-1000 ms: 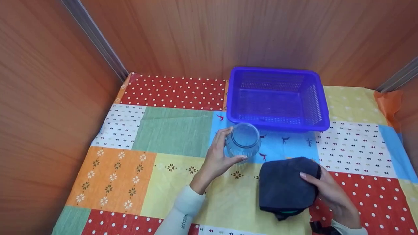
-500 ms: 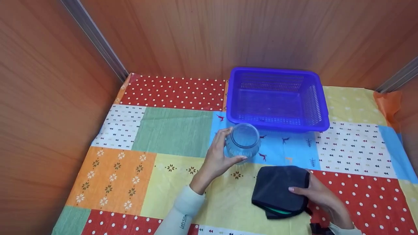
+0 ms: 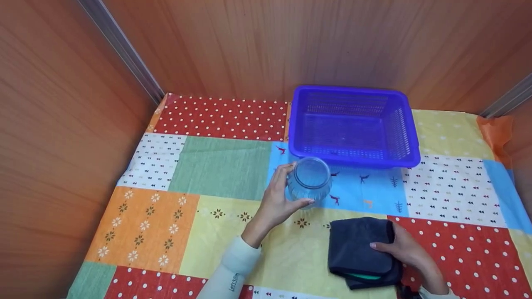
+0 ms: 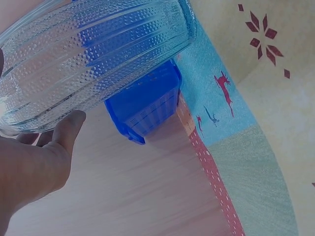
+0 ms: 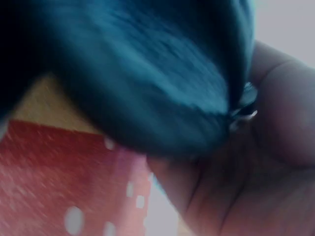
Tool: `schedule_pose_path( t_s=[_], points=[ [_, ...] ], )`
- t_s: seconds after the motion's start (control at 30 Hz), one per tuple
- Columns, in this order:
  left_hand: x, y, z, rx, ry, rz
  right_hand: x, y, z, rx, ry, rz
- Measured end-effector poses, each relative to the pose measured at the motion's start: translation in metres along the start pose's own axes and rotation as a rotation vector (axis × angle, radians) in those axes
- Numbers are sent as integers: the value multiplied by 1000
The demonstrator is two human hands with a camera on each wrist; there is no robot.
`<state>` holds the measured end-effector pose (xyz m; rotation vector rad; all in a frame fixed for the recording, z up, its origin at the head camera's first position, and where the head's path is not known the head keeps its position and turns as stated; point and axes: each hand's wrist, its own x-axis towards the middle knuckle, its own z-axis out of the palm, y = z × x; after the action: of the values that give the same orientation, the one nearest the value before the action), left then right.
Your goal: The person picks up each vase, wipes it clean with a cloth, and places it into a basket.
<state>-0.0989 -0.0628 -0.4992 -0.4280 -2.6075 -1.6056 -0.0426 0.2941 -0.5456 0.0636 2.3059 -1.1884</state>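
Observation:
My left hand holds a clear ribbed glass jar, fingers along its far left side and thumb across the near side. The jar's round mouth faces up toward the head camera. In the left wrist view, the jar's dotted, ribbed wall fills the top left. At the lower right, my right hand grips a folded dark grey cloth with black edging and a strip of green between its layers. The thumb lies on top, and the other fingers are mostly hidden. The right wrist view shows this cloth blurred.
A purple plastic basket with slotted walls stands behind the jar, near the back wooden wall. A patchwork-patterned cloth covers the table. Another wooden wall borders the left side.
My right hand has moved the dark cloth lower, toward me. It looks flatter and more folded, with more green showing. My left hand and the jar have stayed in place.

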Motion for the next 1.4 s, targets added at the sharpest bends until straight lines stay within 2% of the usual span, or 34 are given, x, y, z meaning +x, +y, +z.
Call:
schedule_pose_path(
  t_s=[0.1, 0.23, 0.3, 0.37, 0.47, 0.6, 0.7, 0.8, 0.9, 1.07, 1.4],
  points=[
    [0, 1, 1, -5, -1, -7, -1, -4, 0, -146, 58, 72],
    [-1, 2, 2, -13, 1, -8, -6, -7, -1, -250, 73, 180],
    [-1, 2, 2, -17, 2, -14, -8, -12, -3, -267, 93, 203],
    [-1, 2, 2, -17, 2, -21, -10, -17, -6, -281, 146, 186],
    [-1, 1, 1, -11, 4, -27, -10, -29, -13, -291, 303, 64],
    [-2, 1, -1, -13, 4, -42, -3, -42, -23, -324, 531, -183],
    [-2, 0, -1, -20, 5, -53, 10, -47, -32, -346, 655, -368],
    [-2, 1, -1, -28, 1, -52, 26, -46, -41, -386, 744, -491],
    [-2, 2, 0, -33, -6, -56, 41, -43, -48, -424, 789, -554],
    [-1, 1, 1, -36, -2, -62, 61, -34, -55, -482, 804, -608],
    [-2, 0, 2, -14, 19, -44, 82, -24, -61, -545, 861, -730]
  ],
)
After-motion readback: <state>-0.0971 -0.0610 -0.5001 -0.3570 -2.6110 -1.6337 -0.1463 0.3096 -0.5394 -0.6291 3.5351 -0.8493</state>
